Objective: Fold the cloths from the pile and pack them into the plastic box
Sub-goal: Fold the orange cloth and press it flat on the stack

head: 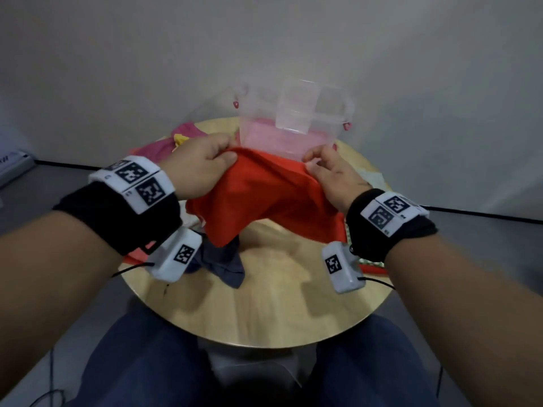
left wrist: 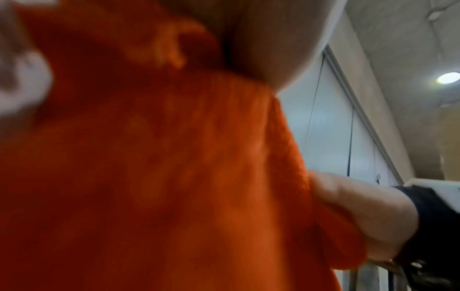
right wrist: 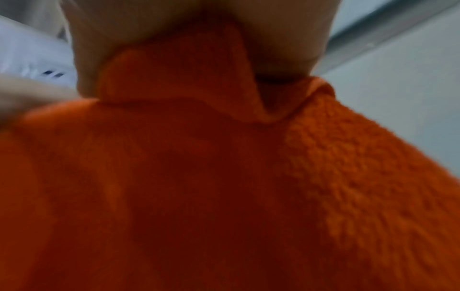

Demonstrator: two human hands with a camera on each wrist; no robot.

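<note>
Both hands are up over the round wooden table, and stretched between them is the orange cloth. The left hand has its thumb and curled fingers bunched on the cloth's top left edge; the right hand pinches the top right edge between thumb and fingertips. The cloth sags in the middle and its lower part hangs down toward the table. From the wrist views it's orange fabric filling nearly everything, fuzzy and close, with a fold of it tucked up into each grip.

Just beyond the hands stands the clear plastic box, on the far side of the table, with something pink inside — folded cloth, most likely, though the blur makes that hard to confirm. To the left, behind the left hand, sits the pile: pink and yellow pieces heaped together. A dark blue cloth lies crumpled on the table under the hanging orange one.
</note>
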